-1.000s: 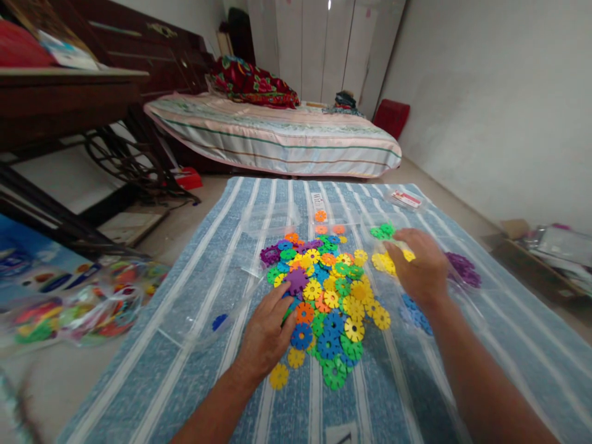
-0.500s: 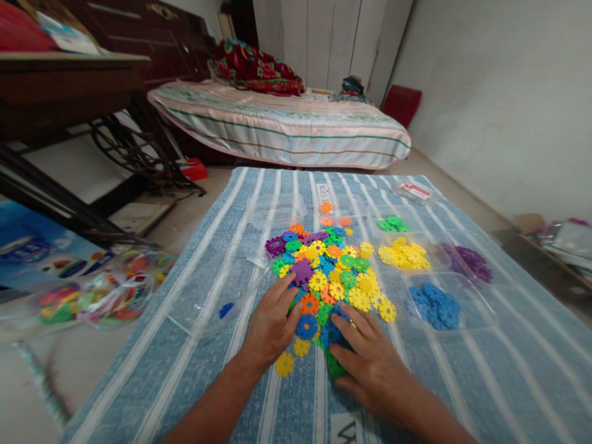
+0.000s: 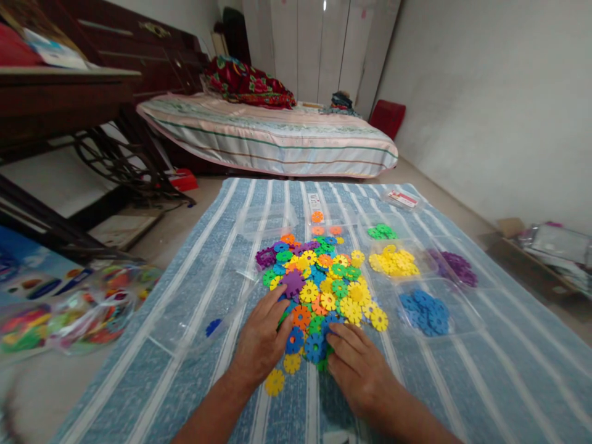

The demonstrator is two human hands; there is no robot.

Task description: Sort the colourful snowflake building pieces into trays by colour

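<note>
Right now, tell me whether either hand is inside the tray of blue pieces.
No: both the left hand and right hand rest on the mixed pile, apart from the blue tray.

Striped bed (image 3: 268, 139) beyond blue rug (image 3: 462, 382); red bin (image 3: 387, 117) (far corner), dark desk (image 3: 60, 92) left.

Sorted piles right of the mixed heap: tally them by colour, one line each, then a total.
Green pile: 1
Yellow pile: 1
Purple pile: 1
Blue pile: 1
Total: 4 sorted piles, each a single colour, lying apart from the mixed heap on the striped cloth.
</note>
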